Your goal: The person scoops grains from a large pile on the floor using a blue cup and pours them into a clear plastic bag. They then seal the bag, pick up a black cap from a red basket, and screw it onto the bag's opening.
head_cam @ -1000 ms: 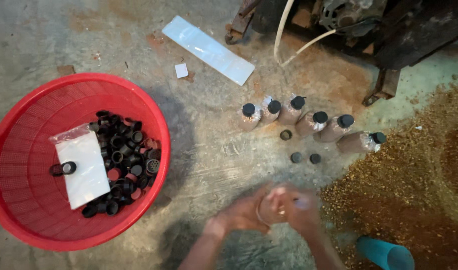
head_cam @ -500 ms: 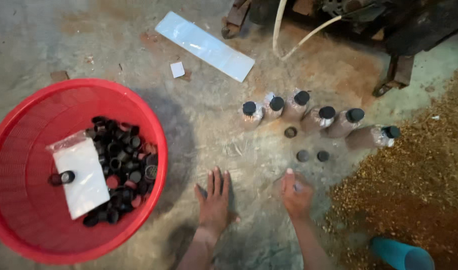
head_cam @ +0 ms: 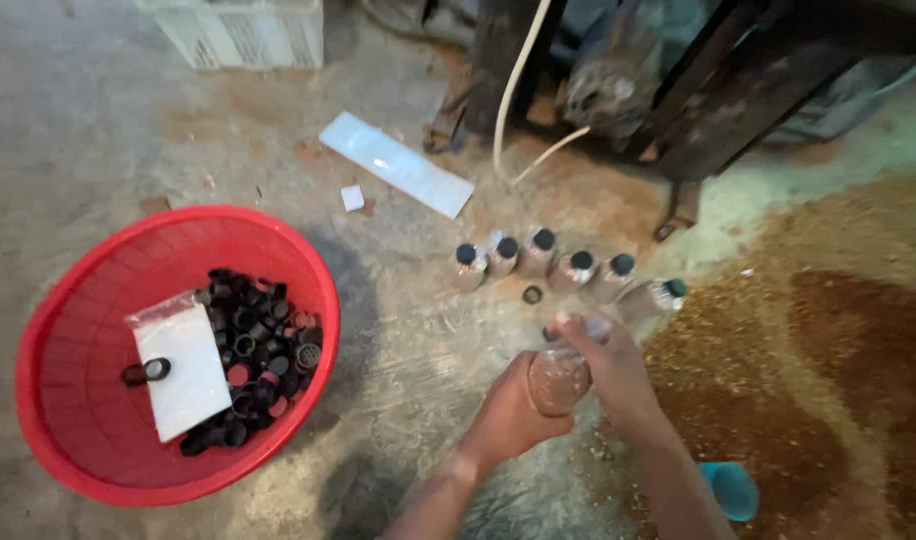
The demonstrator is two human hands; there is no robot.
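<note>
Your left hand wraps around the base of a small clear bottle filled with brown granules, fingers curled shut about its lower end. Your right hand closes over the bottle's upper end, the neck end, its fingers pressed together around the top. In the head view, the only one you have, the bottle sits between your two hands, low and right of centre, above the concrete floor. Its long axis tilts from the left hand's side up toward the right hand, the base turned toward the camera. Both hands touch it; neither is nearer.

Just beyond your right hand stands a row of capped bottles, each with a dark cap, the far-right one lying tilted. One loose cap lies on the floor between that row and your hands. Well apart to your left sits a red basket holding a heap of dark caps and a white packet. Brown granules spread over the floor to your right.

Your right hand hides the bottle's neck, so you cannot tell whether it bears a cap. A teal object at the lower edge is too partial to identify. Dark machinery at the top is cut off.
</note>
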